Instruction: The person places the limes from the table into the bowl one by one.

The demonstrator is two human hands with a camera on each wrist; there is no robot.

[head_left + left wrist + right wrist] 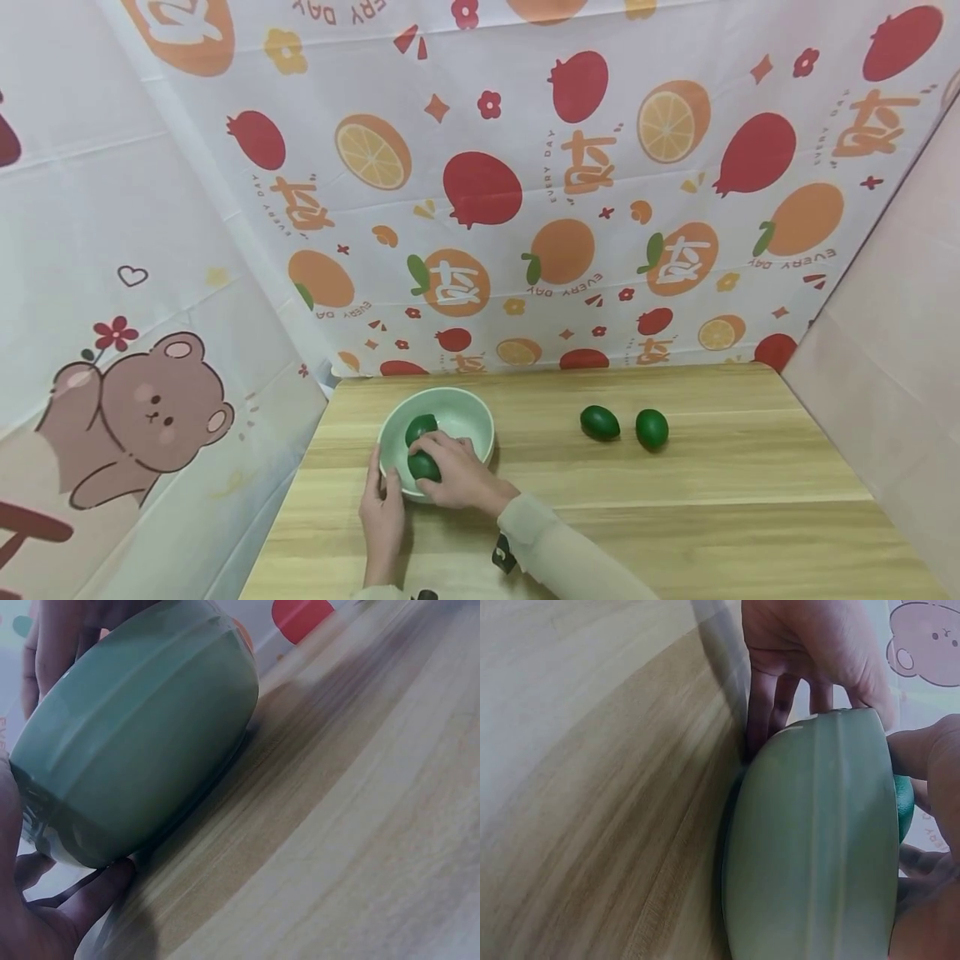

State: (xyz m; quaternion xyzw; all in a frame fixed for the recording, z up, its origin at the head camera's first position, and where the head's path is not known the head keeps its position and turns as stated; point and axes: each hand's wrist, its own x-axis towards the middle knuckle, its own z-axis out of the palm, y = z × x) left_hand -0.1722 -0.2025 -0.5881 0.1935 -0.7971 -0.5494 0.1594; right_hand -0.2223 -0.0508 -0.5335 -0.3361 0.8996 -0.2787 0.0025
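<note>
Right hand (pixel 461 477) clasps a green fruit (pixel 423 467) at seven o'clock inside the bowl (pixel 459 408), which the left hand (pixel 383 512) grips at eight; another fruit (pixel 418 427) lies at eleven, two more fruits (pixel 600 423) outside at three.

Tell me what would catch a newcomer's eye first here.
First, the bright fruit-printed sheet across the back and the brown bear printed at left. Next, the pale green bowl on the wooden table, where the right hand grips a dark green oval and the left hand touches the bowl's side. Two similar ovals lie to the bowl's right.
</note>
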